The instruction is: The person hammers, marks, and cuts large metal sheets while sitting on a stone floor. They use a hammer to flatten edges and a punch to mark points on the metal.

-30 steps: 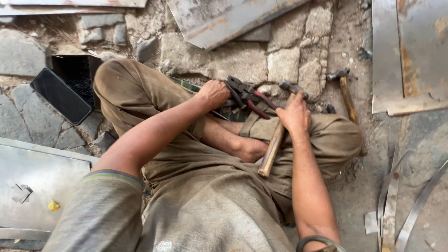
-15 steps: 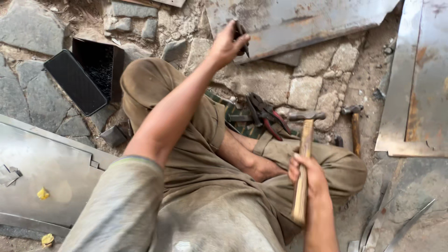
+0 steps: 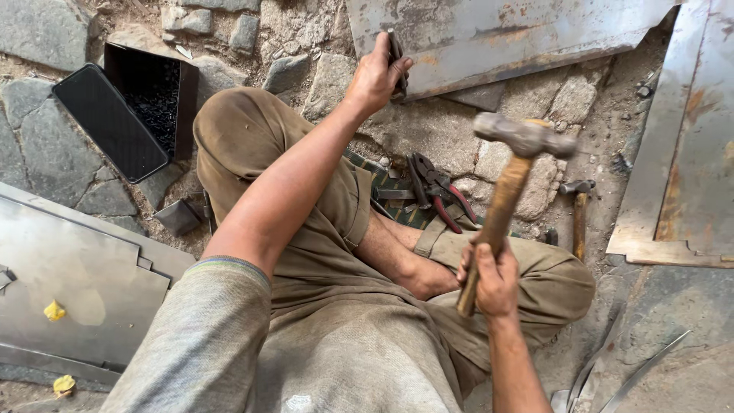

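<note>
The right hand (image 3: 495, 279) is clamped tight round the wooden handle of a hammer (image 3: 506, 191), its steel head raised and hanging over the stone ground in front of the crossed legs. Out ahead, the left hand (image 3: 375, 76) is closed on a slim dark metal tool (image 3: 397, 61), set against the lower edge of a rusty metal sheet (image 3: 497, 34), well apart from the hammer. Red-handled pliers (image 3: 440, 191) lie by the knee, and a second hammer (image 3: 579, 214) rests just beyond.

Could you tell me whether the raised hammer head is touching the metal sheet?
Apart. The head view shows the hammer head held up by the right hand, with stone ground showing between it and the metal sheet.
</note>
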